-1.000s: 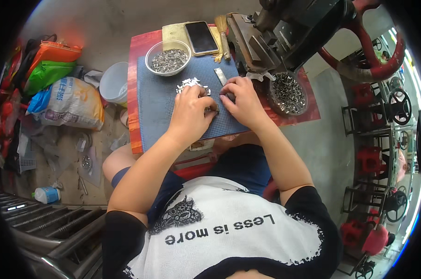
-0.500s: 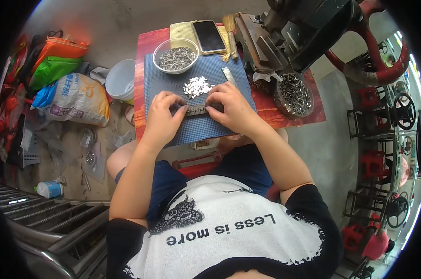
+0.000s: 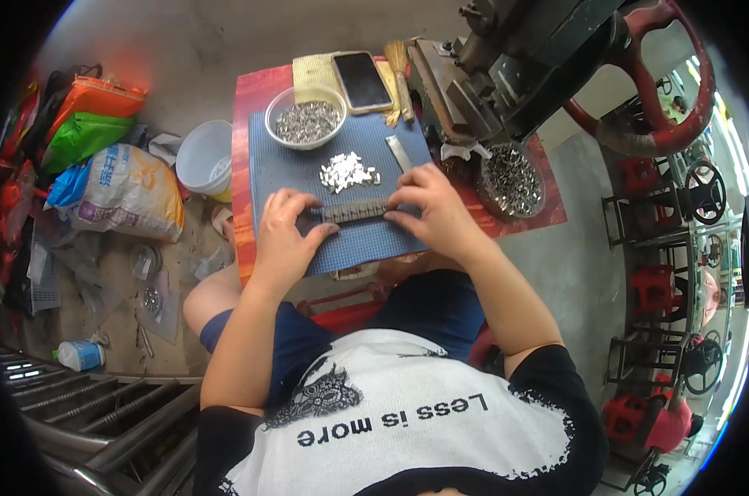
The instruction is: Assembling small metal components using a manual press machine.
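A grey slotted metal bar [image 3: 356, 210] lies crosswise on the blue textured mat [image 3: 275, 165], with a row of grooves along it. My left hand [image 3: 285, 236] grips its left end, thumb on the near side and fingers on the far side. At the right end my right hand [image 3: 434, 211] holds the bar between thumb and fingers. Just beyond the bar is a loose pile of small shiny metal pieces [image 3: 346, 172]. A clear bowl [image 3: 269, 124] full of small metal pins stands farther back, and a flat metal strip [image 3: 398, 153] lies near my right fingers.
A phone [image 3: 363, 81] and a small straw brush [image 3: 401, 87] lie at the back of the red table [image 3: 246, 91]. To the right stand a heavy press [image 3: 548, 58] with a red wheel and a container of metal pieces [image 3: 512, 180]. A white bucket [image 3: 202, 157] is left.
My hands have moved apart along the metal bar, and more of its grooved middle shows between them. The whole view has shifted slightly.
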{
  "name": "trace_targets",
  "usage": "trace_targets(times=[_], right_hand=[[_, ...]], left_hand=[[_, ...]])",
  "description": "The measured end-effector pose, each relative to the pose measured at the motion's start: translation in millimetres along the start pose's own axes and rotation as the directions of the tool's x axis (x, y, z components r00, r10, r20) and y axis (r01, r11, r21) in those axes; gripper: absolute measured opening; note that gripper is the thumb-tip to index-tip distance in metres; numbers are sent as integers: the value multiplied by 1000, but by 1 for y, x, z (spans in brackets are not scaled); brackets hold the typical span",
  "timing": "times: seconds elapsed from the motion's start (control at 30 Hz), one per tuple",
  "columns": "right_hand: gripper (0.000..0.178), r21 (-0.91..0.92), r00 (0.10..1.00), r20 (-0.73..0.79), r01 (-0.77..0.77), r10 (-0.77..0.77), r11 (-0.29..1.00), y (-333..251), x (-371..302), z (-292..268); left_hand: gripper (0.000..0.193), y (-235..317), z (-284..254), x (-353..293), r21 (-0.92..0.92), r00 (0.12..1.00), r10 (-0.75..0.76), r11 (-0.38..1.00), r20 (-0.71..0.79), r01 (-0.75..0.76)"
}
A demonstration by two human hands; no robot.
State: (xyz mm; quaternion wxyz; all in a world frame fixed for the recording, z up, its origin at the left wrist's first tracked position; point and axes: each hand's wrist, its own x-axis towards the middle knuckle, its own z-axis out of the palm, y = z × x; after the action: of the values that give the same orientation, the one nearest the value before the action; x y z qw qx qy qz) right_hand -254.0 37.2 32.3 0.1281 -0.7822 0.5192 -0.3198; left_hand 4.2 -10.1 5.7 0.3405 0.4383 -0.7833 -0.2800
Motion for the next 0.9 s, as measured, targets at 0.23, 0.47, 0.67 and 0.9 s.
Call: trace_targets(times=[0.23,0.47,0.67,0.9], right_hand=[[12,9,1000,-7,28,-27,1000,-5,10,9],[12,-10,985,-174,-19,17,1000,10,47,34],[11,122,954,-291,-38,72,992,20,43,46],[12,132,945,-317,-36,76,991,16,40,46]], left_hand=[[27,-2,3,-2,18,997,48,999,-54,-47],[34,9,-22,23,23,999,-10,1000,-43,11],[25,-1,-70,117,445,996,88,893,-12,-74],[38,9,-50,168,759,889,-209,619,408,-203]])
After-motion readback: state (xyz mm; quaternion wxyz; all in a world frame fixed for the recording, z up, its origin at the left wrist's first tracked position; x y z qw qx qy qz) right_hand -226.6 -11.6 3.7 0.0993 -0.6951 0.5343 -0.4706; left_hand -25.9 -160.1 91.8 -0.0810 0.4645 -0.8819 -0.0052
